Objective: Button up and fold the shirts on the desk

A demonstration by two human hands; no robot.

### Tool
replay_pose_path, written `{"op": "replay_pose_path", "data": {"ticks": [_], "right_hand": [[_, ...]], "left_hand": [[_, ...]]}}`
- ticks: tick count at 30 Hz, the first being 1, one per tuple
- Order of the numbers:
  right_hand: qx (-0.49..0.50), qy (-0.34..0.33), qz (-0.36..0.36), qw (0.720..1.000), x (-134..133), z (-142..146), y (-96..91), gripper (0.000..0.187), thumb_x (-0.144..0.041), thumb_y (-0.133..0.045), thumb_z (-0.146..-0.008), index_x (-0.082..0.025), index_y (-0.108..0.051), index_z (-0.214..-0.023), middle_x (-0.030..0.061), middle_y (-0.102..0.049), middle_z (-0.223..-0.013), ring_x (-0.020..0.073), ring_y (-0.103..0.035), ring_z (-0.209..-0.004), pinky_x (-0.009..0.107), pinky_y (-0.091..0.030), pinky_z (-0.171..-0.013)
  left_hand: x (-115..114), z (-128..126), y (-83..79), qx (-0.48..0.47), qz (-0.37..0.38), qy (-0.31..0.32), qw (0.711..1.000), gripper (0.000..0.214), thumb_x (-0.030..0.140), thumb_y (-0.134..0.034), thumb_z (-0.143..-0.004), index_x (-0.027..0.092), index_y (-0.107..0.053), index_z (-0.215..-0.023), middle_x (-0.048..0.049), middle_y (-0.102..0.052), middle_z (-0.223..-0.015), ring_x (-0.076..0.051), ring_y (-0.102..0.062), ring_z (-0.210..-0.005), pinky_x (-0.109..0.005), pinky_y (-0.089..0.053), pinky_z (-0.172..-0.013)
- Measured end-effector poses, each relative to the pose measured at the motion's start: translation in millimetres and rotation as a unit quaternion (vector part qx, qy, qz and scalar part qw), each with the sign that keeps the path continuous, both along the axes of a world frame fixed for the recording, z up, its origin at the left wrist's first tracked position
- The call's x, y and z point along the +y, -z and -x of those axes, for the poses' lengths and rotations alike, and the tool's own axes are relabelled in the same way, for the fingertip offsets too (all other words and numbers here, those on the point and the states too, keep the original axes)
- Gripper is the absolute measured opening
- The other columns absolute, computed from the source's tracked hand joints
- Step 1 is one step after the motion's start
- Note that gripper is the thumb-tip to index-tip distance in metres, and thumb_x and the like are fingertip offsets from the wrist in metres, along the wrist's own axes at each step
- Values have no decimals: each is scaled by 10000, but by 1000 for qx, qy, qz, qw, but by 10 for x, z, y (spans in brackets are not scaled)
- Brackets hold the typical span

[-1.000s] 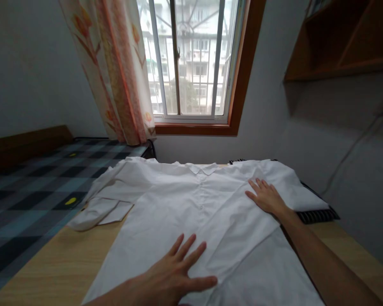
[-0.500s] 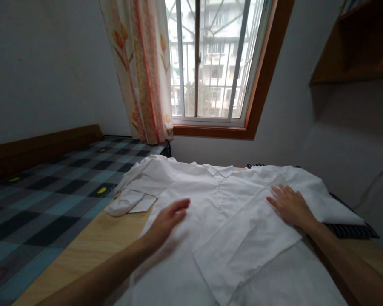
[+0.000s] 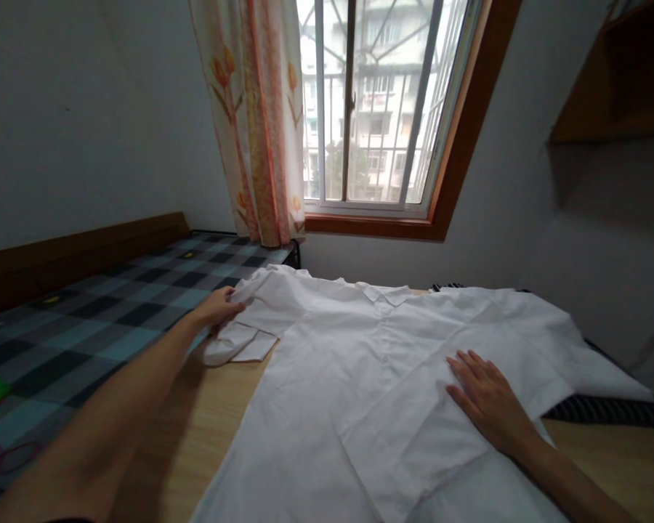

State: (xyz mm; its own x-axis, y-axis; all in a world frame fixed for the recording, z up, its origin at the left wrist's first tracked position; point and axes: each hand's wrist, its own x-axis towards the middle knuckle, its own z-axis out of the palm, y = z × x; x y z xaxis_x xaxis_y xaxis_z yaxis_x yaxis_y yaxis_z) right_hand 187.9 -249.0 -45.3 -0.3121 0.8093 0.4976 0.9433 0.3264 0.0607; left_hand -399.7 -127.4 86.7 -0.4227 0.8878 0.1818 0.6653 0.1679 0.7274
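Observation:
A white button-up shirt (image 3: pixel 327 363) lies spread out on a light wooden table, its collar toward the window. At the far left, my left hand (image 3: pixel 218 308) has its fingers closed at the edge of the shirt's left-side sleeve (image 3: pixel 267 294). The cuff (image 3: pixel 229 344) of that sleeve is bent back toward me beneath the hand. My right hand (image 3: pixel 482 399) rests flat on the right part of the shirt front, fingers stretched out. Under that hand the cloth shows a folded-over layer with slanting creases.
Bare wood of the table (image 3: pixel 212 421) shows left of the shirt. A bed with a checked cover (image 3: pixel 114 319) adjoins it. Dark striped cloth (image 3: pixel 604 410) sticks out under the shirt at right. A curtain (image 3: pixel 261 123) hangs beside the window (image 3: pixel 381 109).
My left hand has moved from over the shirt's middle out to the left sleeve, closing at its edge. My right hand has slid slightly toward me, staying flat on the cloth.

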Motion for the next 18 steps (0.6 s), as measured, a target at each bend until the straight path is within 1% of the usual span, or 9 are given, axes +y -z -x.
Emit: {"op": "replay_pose_path", "data": {"ticks": [3, 6, 9, 10, 12, 13, 15, 16, 18], "right_hand": [[8, 11, 3, 1000, -16, -10, -2, 482, -462, -378, -944, -186, -582, -1284, 137, -557, -1372, 311, -439, -1327, 502, -352, -1079], [7, 14, 2, 1000, -25, -9, 8, 469, -454, -381, -944, -191, -585, -1274, 132, -567, -1362, 304, -446, -1323, 491, -343, -1088], [6, 10, 0, 1000, -22, -10, 19, 472, -447, -387, -941, -171, -587, -1268, 137, -574, -1353, 306, -454, -1315, 488, -332, -1094], [7, 9, 0, 1000, -21, -10, 20, 471, -447, -391, -940, -172, -588, -1267, 137, -577, -1349, 308, -458, -1311, 490, -332, -1093], [11, 8, 0, 1000, -21, -10, 16, 464, -448, -399, -935, -179, -591, -1261, 134, -584, -1342, 309, -465, -1304, 493, -333, -1090], [12, 8, 1, 1000, -22, -9, 13, 461, -447, -401, -935, -182, -593, -1259, 133, -585, -1340, 309, -467, -1303, 493, -333, -1090], [15, 8, 3, 1000, -26, -6, 5, 457, -443, -404, -935, -179, -595, -1256, 134, -585, -1339, 308, -467, -1302, 490, -334, -1090], [16, 8, 4, 1000, -28, -5, 2, 457, -442, -405, -935, -178, -595, -1256, 135, -584, -1339, 307, -466, -1303, 486, -334, -1091], [18, 10, 3, 1000, -31, -3, 0, 452, -441, -406, -934, -184, -598, -1252, 131, -587, -1336, 303, -470, -1300, 478, -336, -1090]], "left_hand": [[19, 141, -110, 156, 43, -1, 987, 116, 155, -636, -719, 180, -522, -717, 44, -541, -634, -144, -502, -683, -211, -335, -618], [-40, 246, -170, 177, 38, -10, 983, 131, 93, -572, -775, 181, -476, -757, 60, -518, -644, -126, -489, -713, -187, -331, -646], [-140, 230, -96, 172, 67, 26, 983, 203, 150, -669, -770, 164, -514, -900, 48, -601, -773, -120, -533, -762, -168, -372, -668], [-171, 204, -53, 188, 78, 40, 978, 239, 190, -695, -771, 160, -532, -942, 35, -626, -829, -125, -549, -785, -170, -381, -675], [-216, 145, 26, 242, 92, 43, 965, 191, 268, -667, -820, 162, -571, -946, 9, -643, -881, -154, -565, -833, -194, -383, -695], [-229, 119, 50, 270, 92, 32, 958, 143, 291, -610, -865, 164, -587, -926, -2, -641, -881, -173, -567, -854, -212, -377, -707], [-232, 82, 45, 304, 79, -11, 949, 193, 299, -469, -943, 163, -604, -923, -25, -632, -862, -210, -565, -873, -250, -366, -720], [-226, 70, 12, 311, 73, -36, 947, 243, 302, -410, -967, 159, -607, -958, -37, -629, -856, -222, -566, -867, -264, -366, -719], [-208, 43, -118, 327, 67, -75, 940, 328, 324, -328, -994, 150, -595, -1075, -53, -628, -850, -228, -573, -833, -281, -376, -714]]}}
